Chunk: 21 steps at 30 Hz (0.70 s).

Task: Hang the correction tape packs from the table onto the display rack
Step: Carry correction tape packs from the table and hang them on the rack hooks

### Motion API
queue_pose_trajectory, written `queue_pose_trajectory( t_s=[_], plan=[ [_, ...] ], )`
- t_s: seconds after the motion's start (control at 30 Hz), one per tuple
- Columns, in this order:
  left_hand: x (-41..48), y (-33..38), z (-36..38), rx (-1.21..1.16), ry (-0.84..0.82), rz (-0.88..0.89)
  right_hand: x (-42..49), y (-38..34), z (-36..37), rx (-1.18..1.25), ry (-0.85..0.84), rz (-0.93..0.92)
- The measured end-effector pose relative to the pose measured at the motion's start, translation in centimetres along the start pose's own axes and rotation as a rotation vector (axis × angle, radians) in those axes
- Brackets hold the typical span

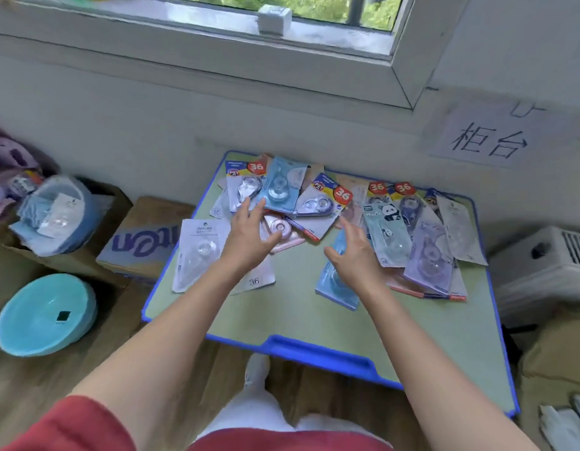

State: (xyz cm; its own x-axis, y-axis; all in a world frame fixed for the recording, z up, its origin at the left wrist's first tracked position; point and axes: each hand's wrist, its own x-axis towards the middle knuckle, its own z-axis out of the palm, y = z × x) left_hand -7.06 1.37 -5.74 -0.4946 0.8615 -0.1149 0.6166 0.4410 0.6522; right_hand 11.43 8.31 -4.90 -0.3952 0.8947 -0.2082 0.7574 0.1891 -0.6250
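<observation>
Several correction tape packs lie scattered over a small green table with a blue rim. My left hand hovers with spread fingers over a pink pack, near a white pack. Over a light blue pack my right hand is also spread, its fingers relaxed and holding nothing. A panda-printed pack and a lilac pack lie to the right. No display rack is in view.
Cardboard boxes stand left of the table, one holding a bagged bundle of packs. A turquoise basin sits on the floor. A white heater is at the right, and the wall with a window is behind the table.
</observation>
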Motion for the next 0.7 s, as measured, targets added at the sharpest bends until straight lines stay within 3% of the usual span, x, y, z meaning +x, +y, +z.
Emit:
queue_pose_trajectory(
  t_s=[0.2,0.53,0.7],
  plan=[
    [9.1,0.6,0.6,0.082,-0.124,0.122,5.6,-1.7,1.7,0.051,0.061,0.13],
    [16.0,0.9,3.1,0.475,-0.291,0.218,9.3,-2.3,3.3,0.069,0.134,0.221],
    [16.1,1.0,3.6,0.422,-0.331,0.174,9.8,-2.3,3.3,0.092,0.172,0.239]
  ],
)
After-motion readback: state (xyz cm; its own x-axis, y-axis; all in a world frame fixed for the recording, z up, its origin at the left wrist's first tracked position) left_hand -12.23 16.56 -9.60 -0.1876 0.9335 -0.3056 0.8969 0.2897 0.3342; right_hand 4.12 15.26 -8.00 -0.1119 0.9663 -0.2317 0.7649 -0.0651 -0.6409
